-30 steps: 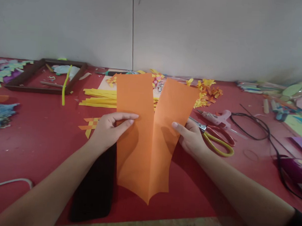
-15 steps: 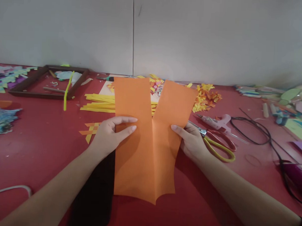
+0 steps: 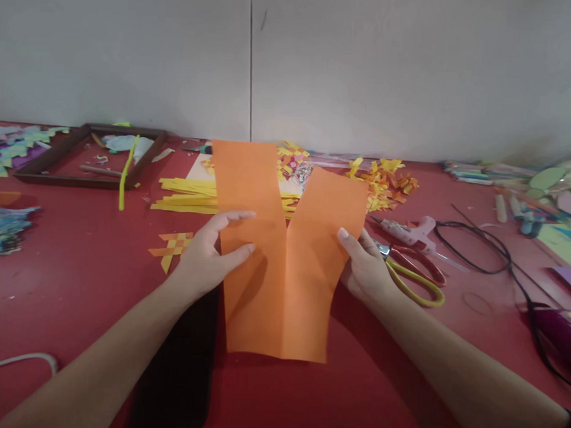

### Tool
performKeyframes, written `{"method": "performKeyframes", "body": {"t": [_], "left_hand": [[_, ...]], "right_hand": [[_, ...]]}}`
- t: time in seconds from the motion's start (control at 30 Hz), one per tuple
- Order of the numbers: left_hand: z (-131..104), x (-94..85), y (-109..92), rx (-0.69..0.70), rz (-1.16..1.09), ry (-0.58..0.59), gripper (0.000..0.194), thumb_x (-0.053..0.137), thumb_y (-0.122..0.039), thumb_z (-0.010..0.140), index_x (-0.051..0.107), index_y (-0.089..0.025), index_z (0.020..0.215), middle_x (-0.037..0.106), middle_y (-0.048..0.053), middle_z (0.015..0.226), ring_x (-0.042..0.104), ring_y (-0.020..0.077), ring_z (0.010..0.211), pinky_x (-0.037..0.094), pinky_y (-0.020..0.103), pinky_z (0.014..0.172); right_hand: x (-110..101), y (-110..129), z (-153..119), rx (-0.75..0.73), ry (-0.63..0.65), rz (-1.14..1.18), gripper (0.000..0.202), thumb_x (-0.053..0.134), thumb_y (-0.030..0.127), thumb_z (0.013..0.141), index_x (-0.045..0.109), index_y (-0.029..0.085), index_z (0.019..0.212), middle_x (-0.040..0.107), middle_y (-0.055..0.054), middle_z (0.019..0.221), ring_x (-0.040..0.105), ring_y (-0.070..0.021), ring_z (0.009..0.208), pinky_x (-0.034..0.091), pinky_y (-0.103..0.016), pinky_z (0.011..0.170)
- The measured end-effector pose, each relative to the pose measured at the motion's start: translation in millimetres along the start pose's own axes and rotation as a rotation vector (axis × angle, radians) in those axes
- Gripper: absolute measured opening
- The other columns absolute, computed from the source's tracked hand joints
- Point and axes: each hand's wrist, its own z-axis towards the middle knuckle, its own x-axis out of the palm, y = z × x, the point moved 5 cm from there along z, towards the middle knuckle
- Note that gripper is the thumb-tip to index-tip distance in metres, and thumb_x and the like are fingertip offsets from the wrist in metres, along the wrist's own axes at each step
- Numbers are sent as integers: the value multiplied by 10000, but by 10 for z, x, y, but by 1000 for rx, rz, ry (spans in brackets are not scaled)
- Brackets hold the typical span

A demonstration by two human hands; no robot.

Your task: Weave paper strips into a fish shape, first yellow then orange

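A sheet of orange paper (image 3: 258, 288) is held up in front of me, with a vertical crease down its middle and a slit from its top edge to about a third of the way down. My left hand (image 3: 212, 252) is at the left edge, thumb and index finger spread across the front; its other fingers are hidden. On the right edge, my right hand (image 3: 366, 265) pinches the paper, thumb in front and fingers behind. Just beyond that hand lie scissors (image 3: 417, 286) with red and yellow handles, their blades partly hidden.
Yellow strips (image 3: 185, 194) and a woven paper piece (image 3: 170, 247) lie behind the sheet on the red table (image 3: 98, 281). A black flat object (image 3: 179, 373) is under my left forearm. Rightward are a pink glue gun (image 3: 410, 232) and a black cord (image 3: 506, 255); a brown frame (image 3: 74, 181) sits back left.
The two upper flaps have spread further apart, the right one dipping lower. The paper's bottom edge has risen and flattened. My left thumb and index finger have parted more.
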Motion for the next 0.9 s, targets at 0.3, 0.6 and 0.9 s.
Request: {"method": "performKeyframes", "body": {"t": [0.3, 0.6, 0.9], "left_hand": [[-19, 2, 10, -78, -69, 19, 211, 690, -356, 806, 755, -251, 977, 748, 45, 1072, 650, 250, 1085, 486, 404, 997], [-14, 7, 22, -65, -10, 7, 272, 745, -396, 756, 747, -271, 997, 730, 36, 1123, 628, 257, 1115, 438, 425, 1041], [-7, 15, 22, -100, -199, 44, 437, 768, -331, 728, 685, -234, 1146, 647, 72, 1288, 562, 277, 1230, 458, 410, 1038]], "right_hand": [[28, -92, -83, 150, 112, -160, 344, 843, 338, 647, 712, 235, 948, 771, -51, 987, 734, -264, 838, 606, -378, 730], [-23, -84, -38, 70, 59, -136, 212, 812, 388, 696, 752, 272, 863, 778, -9, 905, 729, -228, 768, 591, -338, 687], [-14, -37, -13, -53, 31, -105, 199, 815, 389, 682, 745, 293, 842, 772, 4, 951, 718, -245, 897, 579, -383, 819]]}}
